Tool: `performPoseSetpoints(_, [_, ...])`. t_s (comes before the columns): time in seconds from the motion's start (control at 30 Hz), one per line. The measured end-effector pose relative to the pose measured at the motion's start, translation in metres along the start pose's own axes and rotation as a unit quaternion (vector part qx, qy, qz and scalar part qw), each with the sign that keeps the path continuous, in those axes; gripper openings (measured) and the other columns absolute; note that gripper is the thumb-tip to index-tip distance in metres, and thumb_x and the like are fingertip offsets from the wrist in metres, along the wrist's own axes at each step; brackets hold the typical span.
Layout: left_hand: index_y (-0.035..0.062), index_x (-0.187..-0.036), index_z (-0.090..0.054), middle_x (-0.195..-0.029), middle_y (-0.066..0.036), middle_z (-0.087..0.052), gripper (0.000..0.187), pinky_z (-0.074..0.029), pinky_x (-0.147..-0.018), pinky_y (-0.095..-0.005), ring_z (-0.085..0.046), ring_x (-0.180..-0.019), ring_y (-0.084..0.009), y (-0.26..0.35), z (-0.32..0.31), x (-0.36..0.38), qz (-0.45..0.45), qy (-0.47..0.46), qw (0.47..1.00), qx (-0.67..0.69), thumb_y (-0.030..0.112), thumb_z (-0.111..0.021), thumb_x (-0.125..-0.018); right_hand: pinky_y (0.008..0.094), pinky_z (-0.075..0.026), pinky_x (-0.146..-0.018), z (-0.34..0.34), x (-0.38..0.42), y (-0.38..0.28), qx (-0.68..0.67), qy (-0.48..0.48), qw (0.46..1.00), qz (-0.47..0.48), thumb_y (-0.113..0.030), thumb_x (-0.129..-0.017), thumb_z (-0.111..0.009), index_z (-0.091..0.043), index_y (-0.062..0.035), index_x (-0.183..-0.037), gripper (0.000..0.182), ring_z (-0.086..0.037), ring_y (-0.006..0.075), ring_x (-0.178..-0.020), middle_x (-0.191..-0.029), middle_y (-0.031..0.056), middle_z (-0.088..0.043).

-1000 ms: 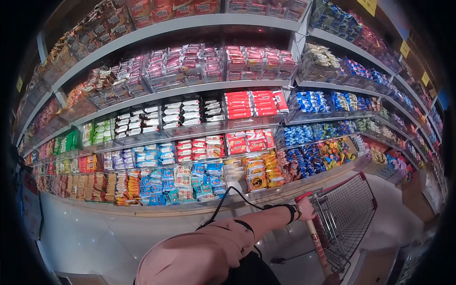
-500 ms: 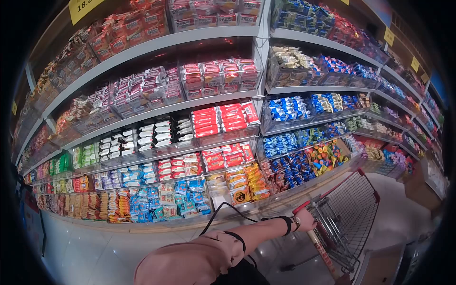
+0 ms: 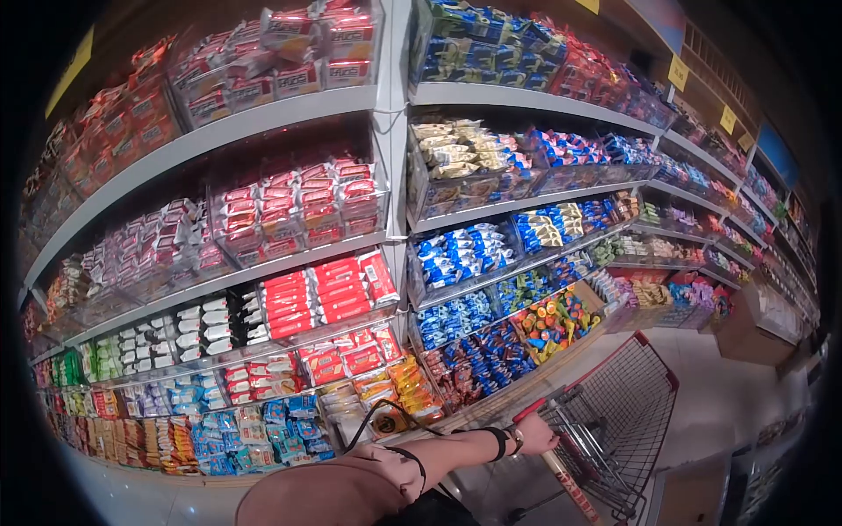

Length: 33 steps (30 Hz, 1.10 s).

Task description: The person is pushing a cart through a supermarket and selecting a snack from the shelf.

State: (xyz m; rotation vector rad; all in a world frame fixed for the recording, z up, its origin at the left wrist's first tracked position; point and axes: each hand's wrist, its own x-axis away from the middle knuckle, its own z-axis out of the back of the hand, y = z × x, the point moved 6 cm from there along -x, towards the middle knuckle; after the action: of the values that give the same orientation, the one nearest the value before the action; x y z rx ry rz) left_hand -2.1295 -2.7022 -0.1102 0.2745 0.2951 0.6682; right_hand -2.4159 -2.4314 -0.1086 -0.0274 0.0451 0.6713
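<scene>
My left hand is closed around the far end of the handle of a shopping cart. The arm stretches to the right from a pinkish-brown sleeve, with a watch and a dark band at the wrist. Beyond the handle, the cart's wire basket with red trim reaches away to the right; I make out no goods in it. A black cord loops up beside the arm. My right hand is out of view.
Tall shelves of packaged snacks in clear bins run along the left and ahead. Near the cart are bins of blue packets and colourful round-topped items. A cardboard box stands farther right on the tiled floor.
The view has turned right and closer to the shelves, which have shifted left in the picture. My left hand stays on the cart handle.
</scene>
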Motion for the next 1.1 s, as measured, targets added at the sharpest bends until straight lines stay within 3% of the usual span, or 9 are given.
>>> performPoseSetpoints(0.17, [0.0069,-0.053,-0.059,-0.05,-0.013,-0.054,0.046,-0.041,-0.048,-0.0427,-0.053,-0.047,-0.0312,-0.01,-0.004,-0.03,-0.012,-0.018,1.0,0.001,0.033,-0.04,-0.086,0.0482,-0.047,-0.057,-0.001,-0.021,-0.007,0.023,0.091,0.995,0.025,-0.045,-0.09,-0.028,-0.065,-0.0069,-0.09,0.054,-0.059,0.0397,-0.076,-0.078,0.0232,-0.062])
performPoseSetpoints(0.27, [0.0066,-0.053,-0.059,-0.049,-0.013,-0.053,0.047,-0.041,-0.048,-0.0428,-0.053,-0.047,-0.0314,-0.011,-0.008,-0.048,-0.021,-0.022,1.0,0.003,0.034,-0.04,-0.086,0.0481,-0.047,-0.056,-0.013,-0.043,0.001,0.007,0.036,0.999,0.007,-0.046,-0.089,-0.028,-0.065,-0.0058,-0.084,0.055,-0.059,0.0387,-0.077,-0.074,0.0236,-0.061])
performPoseSetpoints(0.4, [0.0054,-0.054,-0.06,-0.054,-0.013,-0.057,0.049,-0.043,-0.056,-0.0437,-0.056,-0.053,-0.0314,-0.008,-0.009,-0.078,0.003,-0.035,0.999,0.002,0.034,-0.038,-0.086,0.0481,-0.047,-0.053,-0.015,-0.074,0.003,0.003,0.06,0.998,0.0,-0.047,-0.087,-0.029,-0.064,-0.0073,-0.075,0.054,-0.059,0.0392,-0.071,-0.069,0.0233,-0.06])
performPoseSetpoints(0.53, [0.005,-0.053,-0.06,-0.053,-0.012,-0.057,0.049,-0.043,-0.056,-0.0438,-0.056,-0.052,-0.0312,-0.003,-0.015,-0.114,0.009,-0.024,1.0,-0.008,0.034,-0.038,-0.086,0.0473,-0.047,-0.055,-0.012,-0.111,0.008,-0.015,0.059,0.998,0.008,-0.048,-0.086,-0.029,-0.064,-0.0089,-0.074,0.054,-0.058,0.0379,-0.068,-0.067,0.0222,-0.06])
performPoseSetpoints(0.6, [0.0055,-0.052,-0.059,-0.051,-0.011,-0.056,0.049,-0.043,-0.057,-0.0434,-0.056,-0.051,-0.031,0.0,-0.021,-0.134,0.015,-0.023,0.999,-0.033,0.033,-0.038,-0.086,0.0458,-0.047,-0.056,-0.035,-0.142,0.021,-0.005,0.054,0.996,0.065,-0.047,-0.086,-0.029,-0.064,-0.0103,-0.075,0.052,-0.058,0.0357,-0.064,-0.066,0.0196,-0.06])
performPoseSetpoints(0.73, [0.0066,-0.051,-0.059,-0.05,-0.011,-0.056,0.049,-0.043,-0.059,-0.0429,-0.055,-0.049,-0.0305,0.006,-0.038,-0.178,0.021,0.018,0.999,-0.04,0.033,-0.039,-0.086,0.0443,-0.047,-0.057,-0.009,-0.178,0.011,-0.045,0.067,0.995,0.053,-0.044,-0.086,-0.029,-0.064,-0.0106,-0.076,0.05,-0.057,0.0348,-0.058,-0.063,0.0179,-0.06])
performPoseSetpoints(0.8, [0.0074,-0.05,-0.059,-0.049,-0.01,-0.056,0.048,-0.043,-0.059,-0.0422,-0.055,-0.049,-0.0298,0.01,-0.038,-0.198,0.033,0.003,0.997,-0.065,0.033,-0.038,-0.086,0.0451,-0.045,-0.052,-0.013,-0.203,0.012,-0.055,0.075,0.99,0.103,-0.042,-0.084,-0.033,-0.064,-0.011,-0.075,0.045,-0.056,0.0358,-0.054,-0.064,0.0167,-0.061])
performPoseSetpoints(0.9, [0.0065,-0.05,-0.059,-0.048,-0.011,-0.055,0.049,-0.042,-0.058,-0.0417,-0.055,-0.049,-0.0291,0.012,-0.047,-0.226,0.015,0.036,0.996,-0.08,0.033,-0.038,-0.086,0.0458,-0.044,-0.046,-0.019,-0.236,0.021,-0.056,0.044,0.997,0.025,-0.042,-0.082,-0.037,-0.064,-0.0116,-0.075,0.042,-0.056,0.0365,-0.054,-0.064,0.0164,-0.061])
performPoseSetpoints(1.1, [0.0058,-0.05,-0.059,-0.047,-0.011,-0.054,0.049,-0.043,-0.057,-0.0416,-0.054,-0.047,-0.0292,0.019,-0.059,-0.268,0.015,0.051,0.995,-0.087,0.033,-0.039,-0.085,0.0466,-0.042,-0.044,-0.022,-0.286,0.027,-0.058,0.03,0.997,0.041,-0.043,-0.081,-0.039,-0.064,-0.0107,-0.074,0.042,-0.057,0.0373,-0.056,-0.064,0.0171,-0.061])
